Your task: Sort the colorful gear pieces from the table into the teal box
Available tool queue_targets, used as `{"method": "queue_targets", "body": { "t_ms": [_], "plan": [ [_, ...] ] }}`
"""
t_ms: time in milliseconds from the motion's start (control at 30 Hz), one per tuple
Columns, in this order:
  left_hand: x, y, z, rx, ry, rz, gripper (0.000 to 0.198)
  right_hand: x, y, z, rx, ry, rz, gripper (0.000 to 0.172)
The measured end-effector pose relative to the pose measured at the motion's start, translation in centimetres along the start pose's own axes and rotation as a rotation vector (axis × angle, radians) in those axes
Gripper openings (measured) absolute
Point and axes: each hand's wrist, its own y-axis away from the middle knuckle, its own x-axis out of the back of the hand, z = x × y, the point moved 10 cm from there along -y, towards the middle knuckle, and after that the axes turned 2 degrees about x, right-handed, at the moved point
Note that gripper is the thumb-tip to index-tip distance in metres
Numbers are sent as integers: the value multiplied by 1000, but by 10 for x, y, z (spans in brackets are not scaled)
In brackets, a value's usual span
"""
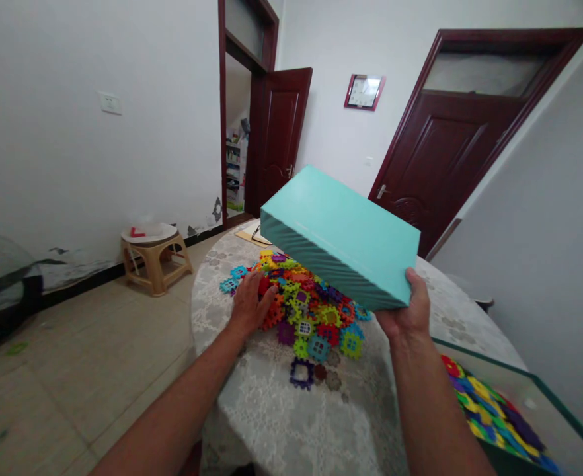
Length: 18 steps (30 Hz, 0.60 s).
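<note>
My right hand (408, 307) grips one corner of a large mint-green box (351, 231), thumb along its end face. The box is tilted in the air over a heap of colourful plastic building pieces (304, 297). At the heap's left side my left hand (252, 304) rests on the pieces, with thumb and fingers apart. Many pieces are square with toothed edges, some with window shapes. A dark purple square frame piece (302, 373) lies apart at the near side. The box hides the far part of the heap.
A patterned cloth covers the round table (291, 430). At the lower right stands a clear-walled container (534, 383) with several colourful flat pieces inside. Paper and glasses (256, 233) lie behind the heap. A beige stool (155, 258) stands on the floor to the left.
</note>
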Motion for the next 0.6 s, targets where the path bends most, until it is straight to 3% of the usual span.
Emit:
{"method": "queue_targets", "body": {
  "t_ms": [200, 400, 600],
  "plan": [
    [18, -5, 14, -19, 29, 28, 48, -7, 2, -41, 169, -8, -33, 39],
    [49, -14, 13, 150, 151, 100, 52, 10, 9, -83, 311, 106, -19, 40],
    [71, -53, 24, 350, 733, 102, 64, 14, 33, -121, 419, 303, -135, 61]
  ]
}}
